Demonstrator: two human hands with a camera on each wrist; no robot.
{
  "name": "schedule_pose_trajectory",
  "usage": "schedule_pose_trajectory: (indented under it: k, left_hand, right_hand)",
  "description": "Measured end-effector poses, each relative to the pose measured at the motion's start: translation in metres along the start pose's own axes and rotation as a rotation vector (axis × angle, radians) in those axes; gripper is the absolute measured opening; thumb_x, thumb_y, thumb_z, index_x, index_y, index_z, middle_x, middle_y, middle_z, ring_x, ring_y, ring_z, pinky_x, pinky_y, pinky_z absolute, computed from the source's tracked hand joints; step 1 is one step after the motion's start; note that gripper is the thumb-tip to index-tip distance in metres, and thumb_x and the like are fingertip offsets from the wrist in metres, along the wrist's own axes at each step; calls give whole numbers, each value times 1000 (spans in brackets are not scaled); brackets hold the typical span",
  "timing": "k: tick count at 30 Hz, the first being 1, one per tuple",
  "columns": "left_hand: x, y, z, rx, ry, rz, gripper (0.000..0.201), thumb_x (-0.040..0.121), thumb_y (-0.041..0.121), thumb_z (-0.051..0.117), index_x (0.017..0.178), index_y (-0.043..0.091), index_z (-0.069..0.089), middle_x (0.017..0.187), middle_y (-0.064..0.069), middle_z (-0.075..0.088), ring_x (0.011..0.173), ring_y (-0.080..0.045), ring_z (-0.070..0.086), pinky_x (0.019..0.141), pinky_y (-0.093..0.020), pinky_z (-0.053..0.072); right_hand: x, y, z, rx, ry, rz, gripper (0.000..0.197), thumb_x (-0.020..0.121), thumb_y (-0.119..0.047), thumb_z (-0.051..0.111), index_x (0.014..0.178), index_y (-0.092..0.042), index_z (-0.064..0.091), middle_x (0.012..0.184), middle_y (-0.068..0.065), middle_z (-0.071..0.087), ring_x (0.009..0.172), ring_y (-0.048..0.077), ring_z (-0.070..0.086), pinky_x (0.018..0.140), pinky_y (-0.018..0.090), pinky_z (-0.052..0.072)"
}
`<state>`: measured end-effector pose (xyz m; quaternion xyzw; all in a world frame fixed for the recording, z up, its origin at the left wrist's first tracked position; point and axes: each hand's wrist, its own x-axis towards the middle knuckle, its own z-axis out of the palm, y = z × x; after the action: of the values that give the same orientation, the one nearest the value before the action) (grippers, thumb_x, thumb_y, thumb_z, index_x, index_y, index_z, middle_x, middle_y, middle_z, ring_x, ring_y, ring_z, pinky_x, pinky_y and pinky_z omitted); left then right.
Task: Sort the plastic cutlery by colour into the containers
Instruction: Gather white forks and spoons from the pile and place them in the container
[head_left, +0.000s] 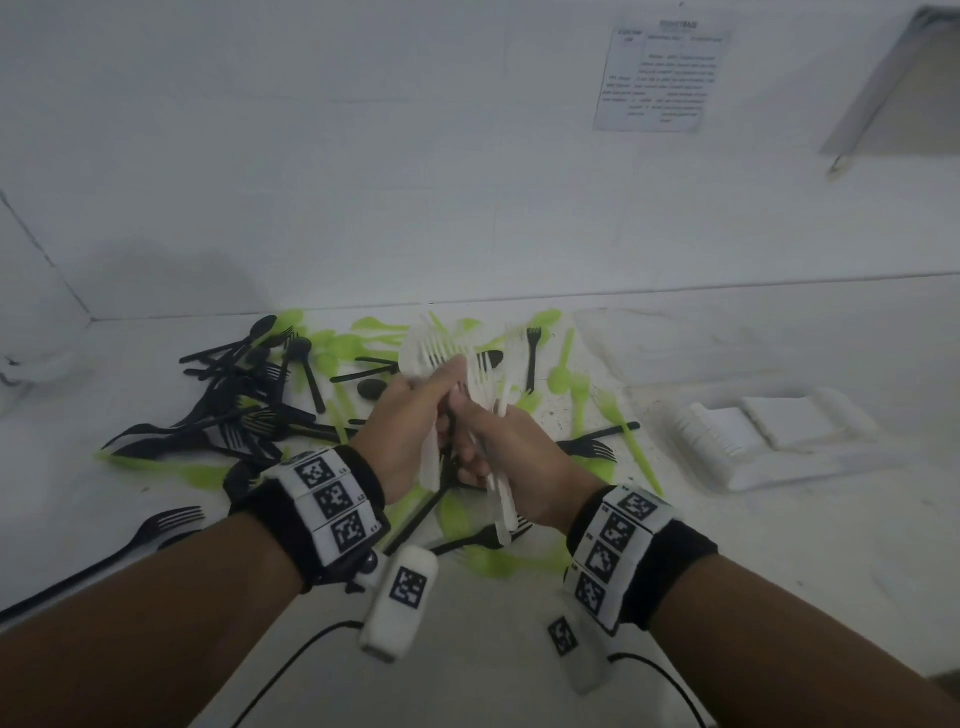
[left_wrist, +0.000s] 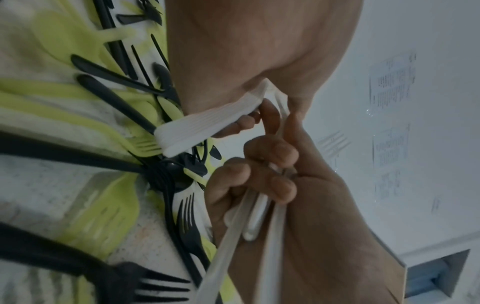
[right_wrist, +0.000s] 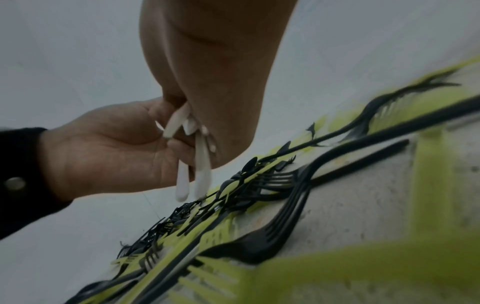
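Two hands, left (head_left: 402, 441) and right (head_left: 511, 457), each gripping a bunch of white cutlery (head_left: 441, 358), too overlapped to count. Black cutlery (head_left: 244, 410) and green cutlery (head_left: 563, 374) scattered by the dozen on the surface (head_left: 727, 571), tangled past exact counting. One white container (head_left: 769, 441), one printed sheet (head_left: 660, 78).

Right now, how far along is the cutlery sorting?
Early to midway. White pieces already lie stacked in the white tray on the right. In hand: the left hand and right hand each have a grip on bunches of white cutlery. Left: black cutlery and green cutlery lie mixed on the table.
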<state>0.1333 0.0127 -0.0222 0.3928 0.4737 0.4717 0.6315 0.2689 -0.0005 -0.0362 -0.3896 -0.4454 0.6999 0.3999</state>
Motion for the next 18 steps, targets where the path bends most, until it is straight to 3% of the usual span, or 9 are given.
schedule_pose_trajectory:
  k: [3, 6, 11, 13, 14, 16, 18]
  left_hand:
    - [0, 1, -2, 22, 19, 18, 57, 99, 41, 64, 105, -15, 58, 85, -24, 55, 57, -28, 59, 57, -36, 52]
    - [4, -3, -4, 4, 82, 13, 32, 104, 33, 56, 96, 2, 59, 85, -19, 59, 71, -29, 60, 61, -38, 52]
    - [5, -8, -4, -77, 247, 65, 36, 107, 31, 51, 126, 1, 48, 88, -16, 73, 77, -34, 73, 66, -44, 62]
    - [6, -9, -8, -70, 304, 100, 38, 106, 31, 52, 127, -1, 50, 87, -18, 75, 80, -37, 74, 74, -50, 62]
    - [7, -9, -11, -41, 349, 114, 40, 105, 32, 56, 125, -2, 52, 81, -14, 74, 72, -33, 73, 71, -46, 62]
    - [11, -9, -17, -4, 436, 124, 42, 102, 32, 60, 124, -3, 54, 65, -3, 63, 53, -19, 63, 62, -37, 55]
    - [12, -7, -20, 24, 433, 92, 42, 102, 36, 57, 123, 1, 52, 62, 1, 52, 48, -14, 51, 62, -35, 46]
  right_hand:
    - [0, 3, 0, -104, 10, -19, 48, 105, -44, 55, 108, 2, 66, 84, 11, 69, 54, 17, 45, 56, 28, 42]
    - [1, 10, 1, -116, 72, -36, 50, 105, -47, 55, 115, -1, 70, 91, 4, 68, 65, 15, 51, 62, 26, 46]
    - [-2, 16, 5, -145, 126, -123, 36, 110, -38, 45, 119, -21, 75, 92, 3, 69, 84, 17, 62, 75, 25, 50]
    - [0, 17, 3, -160, 203, -144, 36, 110, -38, 44, 116, -22, 76, 87, 5, 66, 82, 18, 61, 78, 30, 50]
    - [1, 16, 1, -153, 264, -135, 34, 109, -39, 47, 116, -20, 76, 83, 3, 63, 78, 16, 59, 79, 32, 50]
    - [3, 15, -5, -111, 329, -102, 32, 107, -37, 52, 112, -10, 67, 73, -1, 56, 63, 11, 54, 67, 27, 49]
    - [1, 13, -6, -54, 293, -92, 21, 108, -32, 50, 118, -14, 51, 68, -4, 45, 51, 6, 40, 50, 22, 37]
